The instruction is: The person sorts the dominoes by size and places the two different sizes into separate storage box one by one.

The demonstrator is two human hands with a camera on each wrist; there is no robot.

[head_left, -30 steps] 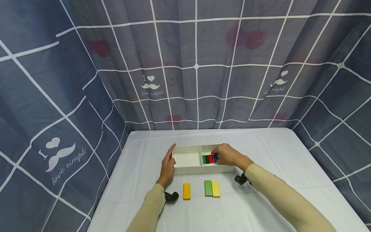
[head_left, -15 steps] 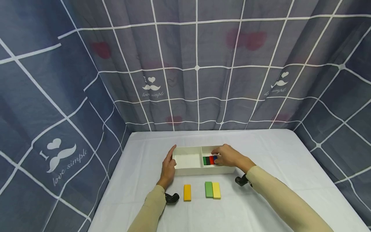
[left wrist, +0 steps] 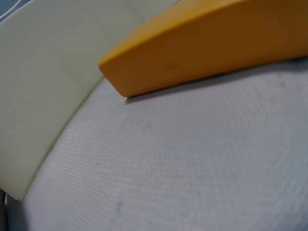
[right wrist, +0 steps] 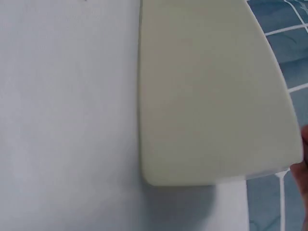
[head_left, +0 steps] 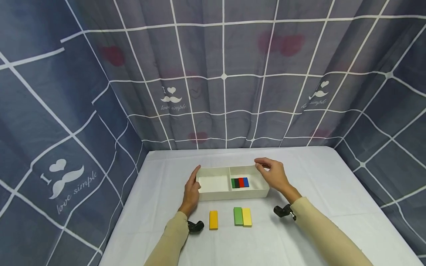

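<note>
A white two-compartment box [head_left: 213,195] lies across the table. Its right compartment holds green, black, red and blue blocks [head_left: 241,182] side by side against the divider. My left hand [head_left: 191,193] holds the box's left end, index finger stretched along the side and thumb at the rim. At the opposite end, my right hand [head_left: 273,175] grips the rim near the far right corner. In the right wrist view, fingertips [right wrist: 299,169] show at that corner of the box [right wrist: 211,96]. An orange block [left wrist: 207,48] lies in front of the box in the left wrist view.
Nearer than the box, a green block [head_left: 238,216] and a yellow block [head_left: 247,217] lie side by side on the white tablecloth [head_left: 266,244]. A dark gridded curtain [head_left: 206,92] hangs behind the table and at both sides.
My right hand has left the blocks in the right compartment and moved right to the box's far right corner, uncovering the blue block. The left hand stays at its end.
</note>
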